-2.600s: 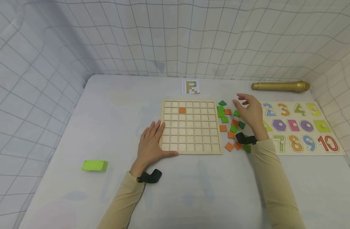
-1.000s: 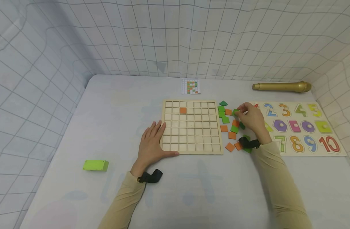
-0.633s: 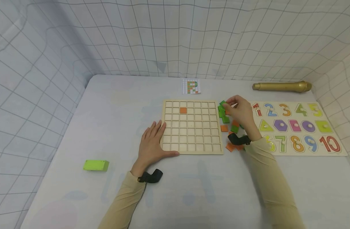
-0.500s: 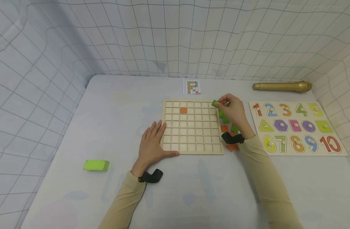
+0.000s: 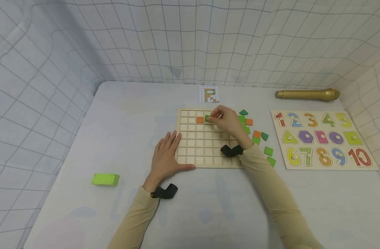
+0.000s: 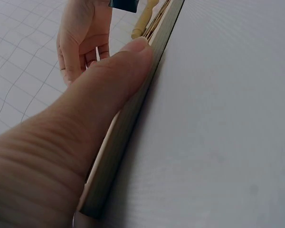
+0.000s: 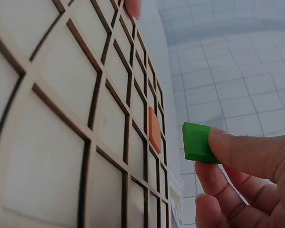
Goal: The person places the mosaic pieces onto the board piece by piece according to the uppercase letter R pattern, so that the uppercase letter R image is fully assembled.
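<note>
My right hand (image 5: pixel 228 121) pinches a green square tile (image 7: pixel 197 141) between thumb and fingers, above the wooden grid board (image 5: pixel 190 150). In the head view the tile is just right of an orange square tile (image 5: pixel 200 120) that lies in a cell of the second row. The right wrist view shows the green tile raised off the board. My left hand (image 5: pixel 166 155) rests at the board's lower left corner, fingers spread along the left edge and thumb along the front edge. In the left wrist view its thumb (image 6: pixel 128 64) presses on the board's rim (image 6: pixel 128 128).
Loose green and orange tiles (image 5: pixel 268 151) lie right of the board, some hidden by the right arm. Beyond them is a number puzzle board (image 5: pixel 312 130). A patterned card (image 5: pixel 208 94) and a gold microphone (image 5: pixel 307 94) lie at the back, a green block (image 5: pixel 105 179) at left.
My right hand has picked a green tile from the loose pieces and carried it left over the board, beside the orange tile. The left hand has stayed in place.
</note>
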`<state>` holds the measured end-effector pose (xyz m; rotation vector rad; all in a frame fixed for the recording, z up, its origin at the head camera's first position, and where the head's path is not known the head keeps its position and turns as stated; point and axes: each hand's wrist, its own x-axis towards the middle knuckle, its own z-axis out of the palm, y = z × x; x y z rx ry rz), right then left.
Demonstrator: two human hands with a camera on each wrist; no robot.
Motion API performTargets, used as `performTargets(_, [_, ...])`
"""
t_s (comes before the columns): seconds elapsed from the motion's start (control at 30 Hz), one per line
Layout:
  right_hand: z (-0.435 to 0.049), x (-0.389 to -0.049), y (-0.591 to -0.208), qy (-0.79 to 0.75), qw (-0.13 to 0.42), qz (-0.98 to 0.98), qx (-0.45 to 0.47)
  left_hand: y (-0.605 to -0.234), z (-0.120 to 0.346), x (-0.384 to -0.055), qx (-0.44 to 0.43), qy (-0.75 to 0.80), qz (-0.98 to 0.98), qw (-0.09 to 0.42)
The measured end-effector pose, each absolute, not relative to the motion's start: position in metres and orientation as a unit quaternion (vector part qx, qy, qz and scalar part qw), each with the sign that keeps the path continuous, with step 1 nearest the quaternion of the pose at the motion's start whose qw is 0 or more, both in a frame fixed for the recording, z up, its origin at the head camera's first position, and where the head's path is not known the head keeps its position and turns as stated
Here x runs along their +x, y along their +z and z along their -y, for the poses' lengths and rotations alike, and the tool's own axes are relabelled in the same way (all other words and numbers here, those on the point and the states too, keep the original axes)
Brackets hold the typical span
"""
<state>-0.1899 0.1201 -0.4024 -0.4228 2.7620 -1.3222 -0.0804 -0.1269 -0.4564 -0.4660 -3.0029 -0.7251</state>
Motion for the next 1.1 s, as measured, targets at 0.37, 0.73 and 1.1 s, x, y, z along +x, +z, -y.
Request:
performTargets(0.37, [-0.097,-0.191,-0.412,-0.389,0.066,-0.906,-0.154,-0.456,0.127,-0.08,-0.148,-0.233,0.961,0.012])
performTargets(0.73, [-0.092,-0.189,-0.411,-0.351,0.087,-0.921,-0.145,-0.457,0.127,-0.08,-0.149,-0.234,0.961,0.014])
performTargets(1.1, [-0.091,-0.188,-0.411,-0.321,0.082,-0.933,-0.142,-0.458,0.127,-0.08,-0.147,-0.233,0.961,0.012])
